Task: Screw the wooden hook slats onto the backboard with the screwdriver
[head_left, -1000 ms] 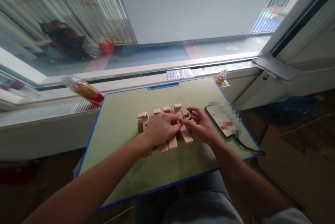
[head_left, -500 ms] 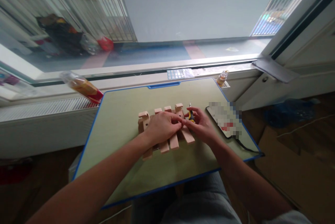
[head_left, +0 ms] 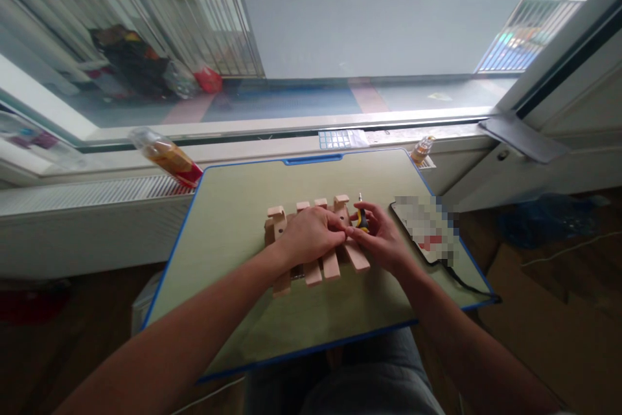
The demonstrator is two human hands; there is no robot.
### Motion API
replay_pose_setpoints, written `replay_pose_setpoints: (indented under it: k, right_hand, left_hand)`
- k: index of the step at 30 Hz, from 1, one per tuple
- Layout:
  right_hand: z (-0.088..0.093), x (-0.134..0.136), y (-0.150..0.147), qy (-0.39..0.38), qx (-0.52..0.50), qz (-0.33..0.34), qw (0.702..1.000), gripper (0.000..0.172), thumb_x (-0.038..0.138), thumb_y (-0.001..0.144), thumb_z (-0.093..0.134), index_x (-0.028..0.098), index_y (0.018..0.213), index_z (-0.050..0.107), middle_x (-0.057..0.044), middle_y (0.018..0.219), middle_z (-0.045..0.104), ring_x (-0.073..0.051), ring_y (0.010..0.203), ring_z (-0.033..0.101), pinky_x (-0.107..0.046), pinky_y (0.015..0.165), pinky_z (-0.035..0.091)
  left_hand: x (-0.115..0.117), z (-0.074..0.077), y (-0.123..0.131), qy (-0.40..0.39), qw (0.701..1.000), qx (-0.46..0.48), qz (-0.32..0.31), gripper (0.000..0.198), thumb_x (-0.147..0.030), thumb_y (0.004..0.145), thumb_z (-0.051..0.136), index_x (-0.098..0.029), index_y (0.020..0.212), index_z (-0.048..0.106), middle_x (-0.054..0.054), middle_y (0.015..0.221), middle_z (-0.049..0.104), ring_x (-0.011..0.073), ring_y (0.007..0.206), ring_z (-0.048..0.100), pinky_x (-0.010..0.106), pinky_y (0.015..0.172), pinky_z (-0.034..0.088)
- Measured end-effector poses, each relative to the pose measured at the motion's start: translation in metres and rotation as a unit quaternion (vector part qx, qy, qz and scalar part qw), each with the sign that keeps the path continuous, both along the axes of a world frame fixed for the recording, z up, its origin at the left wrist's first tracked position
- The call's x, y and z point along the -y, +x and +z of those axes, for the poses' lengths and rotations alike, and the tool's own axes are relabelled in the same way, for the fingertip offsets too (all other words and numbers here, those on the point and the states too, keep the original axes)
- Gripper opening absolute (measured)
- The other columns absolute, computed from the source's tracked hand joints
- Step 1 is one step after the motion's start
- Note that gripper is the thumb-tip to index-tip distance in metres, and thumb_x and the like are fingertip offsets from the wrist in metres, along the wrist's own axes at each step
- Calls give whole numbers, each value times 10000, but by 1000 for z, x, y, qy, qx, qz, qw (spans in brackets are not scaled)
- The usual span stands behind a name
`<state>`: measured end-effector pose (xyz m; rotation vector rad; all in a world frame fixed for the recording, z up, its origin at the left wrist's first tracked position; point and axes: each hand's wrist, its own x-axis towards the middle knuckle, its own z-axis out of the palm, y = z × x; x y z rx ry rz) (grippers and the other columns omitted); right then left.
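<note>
A pale wooden rack of several parallel slats [head_left: 321, 266] lies in the middle of a green lap table with a blue rim [head_left: 228, 214]. My left hand [head_left: 308, 237] lies over the slats, its fingers curled and pinching at the rack's right side. My right hand [head_left: 381, 237] meets it there, closed round a small yellow-and-black screwdriver [head_left: 361, 216] whose metal tip points away from me. What the left fingertips pinch is too small to make out.
A phone [head_left: 427, 230] with a black cable lies at the table's right edge. A tilted plastic bottle [head_left: 165, 157] rests on the sill at left, a small bottle [head_left: 422, 149] at right. A large window runs behind; floor drops off on both sides.
Both hands stay together on the rack with barely any movement. The camera has shifted slightly, so everything sits a little further right in the picture.
</note>
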<state>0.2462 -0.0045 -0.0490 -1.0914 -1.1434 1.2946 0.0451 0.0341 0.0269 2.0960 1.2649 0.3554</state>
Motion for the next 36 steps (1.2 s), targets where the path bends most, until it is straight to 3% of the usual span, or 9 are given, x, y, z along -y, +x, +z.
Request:
replay_pose_setpoints:
  k: [10, 20, 30, 36]
  right_hand:
    - [2, -2, 0, -5, 11, 7, 1000, 678, 464, 753, 957, 273, 1305, 612, -7, 1012, 712, -166, 827, 690, -288, 714, 565]
    - [3, -1, 0, -11, -3, 12, 1000, 673, 452, 754, 946, 282, 1312, 611, -30, 1049, 726, -196, 888, 720, -340, 794, 604]
    - [0, -1, 1, 2, 32, 2, 999, 683, 490, 757, 927, 255, 1324, 627, -9, 977, 694, -175, 855, 677, -293, 716, 561]
    - [20, 2, 10, 35, 27, -19, 999, 788, 459, 691, 985, 256, 1342, 589, -21, 1054, 722, -185, 894, 701, -327, 777, 588]
  left_hand:
    - [-1, -1, -2, -14, 1000, 9, 5, 276, -405, 878, 695, -302, 1006, 917, 22, 964, 866, 222, 853, 758, 272, 670, 511]
    - [-3, -8, -2, -23, 1000, 16, 3, 250, -394, 873, 696, -291, 945, 913, 11, 904, 861, 222, 853, 764, 277, 677, 514]
    - [-2, -5, 0, -22, 999, 28, 11, 249, -355, 857, 712, -271, 973, 916, 9, 875, 861, 206, 784, 759, 280, 670, 513]
    - [-2, -5, -1, -12, 999, 41, -11, 262, -411, 889, 704, -258, 939, 910, 6, 881, 858, 206, 780, 759, 282, 673, 510]
